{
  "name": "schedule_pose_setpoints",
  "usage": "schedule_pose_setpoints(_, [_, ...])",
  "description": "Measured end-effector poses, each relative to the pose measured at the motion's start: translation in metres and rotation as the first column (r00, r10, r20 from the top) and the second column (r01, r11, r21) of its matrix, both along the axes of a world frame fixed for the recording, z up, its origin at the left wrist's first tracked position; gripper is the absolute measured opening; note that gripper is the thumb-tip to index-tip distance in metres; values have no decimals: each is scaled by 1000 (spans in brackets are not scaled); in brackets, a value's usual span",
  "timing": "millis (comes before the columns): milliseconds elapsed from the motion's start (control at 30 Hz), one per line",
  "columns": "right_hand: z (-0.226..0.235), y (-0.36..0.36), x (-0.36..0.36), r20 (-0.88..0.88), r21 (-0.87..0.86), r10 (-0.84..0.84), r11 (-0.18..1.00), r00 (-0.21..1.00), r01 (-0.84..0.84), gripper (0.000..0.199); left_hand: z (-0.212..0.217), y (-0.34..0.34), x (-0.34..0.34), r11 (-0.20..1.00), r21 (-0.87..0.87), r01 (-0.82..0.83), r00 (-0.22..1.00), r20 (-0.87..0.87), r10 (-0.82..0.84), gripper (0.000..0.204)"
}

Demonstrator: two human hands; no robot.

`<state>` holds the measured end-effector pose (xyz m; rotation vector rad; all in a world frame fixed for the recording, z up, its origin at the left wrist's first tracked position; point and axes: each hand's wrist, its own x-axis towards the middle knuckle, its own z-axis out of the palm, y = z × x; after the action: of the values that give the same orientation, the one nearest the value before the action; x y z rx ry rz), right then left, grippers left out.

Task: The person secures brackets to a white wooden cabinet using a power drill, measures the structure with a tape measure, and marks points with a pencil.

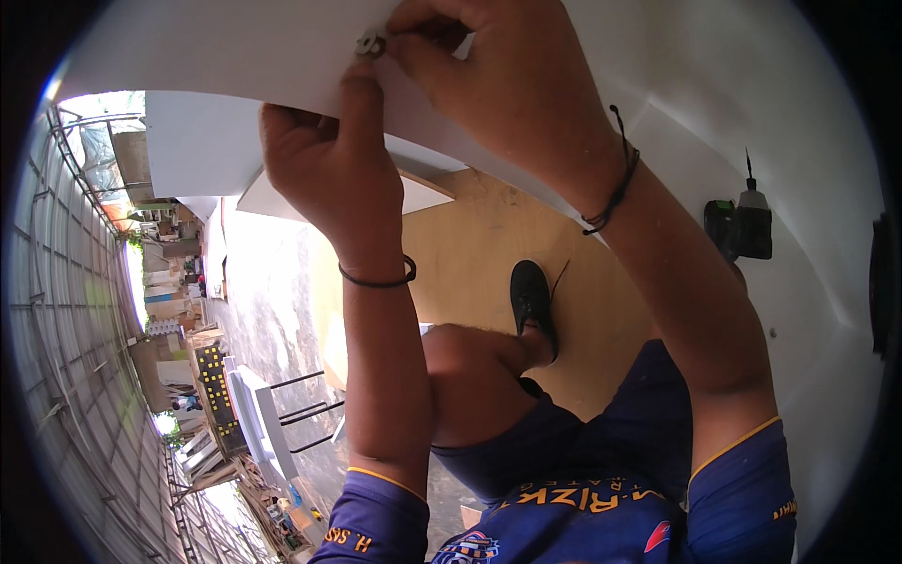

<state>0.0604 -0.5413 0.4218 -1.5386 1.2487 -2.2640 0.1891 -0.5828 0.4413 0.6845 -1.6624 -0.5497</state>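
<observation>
A small silvery metal fitting (369, 44) lies against the face of a white panel (216, 47) at the top of the head view. My right hand (507, 85) is closed in a pinch at the fitting's right side, with thumb and forefinger on it. From below, the thumb of my left hand (334, 169) reaches up the panel and touches the fitting's lower edge. The other left fingers curl round the panel's lower edge, their tips hidden behind it. Whether a screw is in the right fingers cannot be made out.
A cordless drill (742, 226) with a bit rests on a white surface at the right. Below is a tan board (489, 226) with my shoe (534, 301) on it. An upturned white stool or table (263, 423) and stacked wood stand at the left.
</observation>
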Motion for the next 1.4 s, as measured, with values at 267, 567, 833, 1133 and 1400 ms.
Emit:
schedule_pose_setpoints(267, [-14, -2, 6, -22, -115, -69, 991, 997, 66, 10, -3, -4, 0, 1000, -21, -12, 1000, 7, 12, 28])
schedule_pose_setpoints(567, [-28, -18, 15, 40, -207, -120, 970, 992, 126, 10, 0, 1, -4, 999, 4, -35, 999, 22, 35, 28])
schedule_pose_setpoints(833, [-33, -21, 14, 54, -271, -91, 957, 994, 103, 10, -1, 1, -4, 999, 6, -39, 999, 31, 39, 26])
schedule_pose_setpoints(1133, [-34, -21, 13, 33, -270, -103, 957, 994, 108, 9, -4, -3, -3, 999, -43, 1, 1000, 31, 1, 27])
schedule_pose_setpoints(1400, [-22, -9, 14, 3, -162, -124, 979, 992, 123, 9, 0, 1, -1, 999, -14, -35, 998, 43, 35, 27])
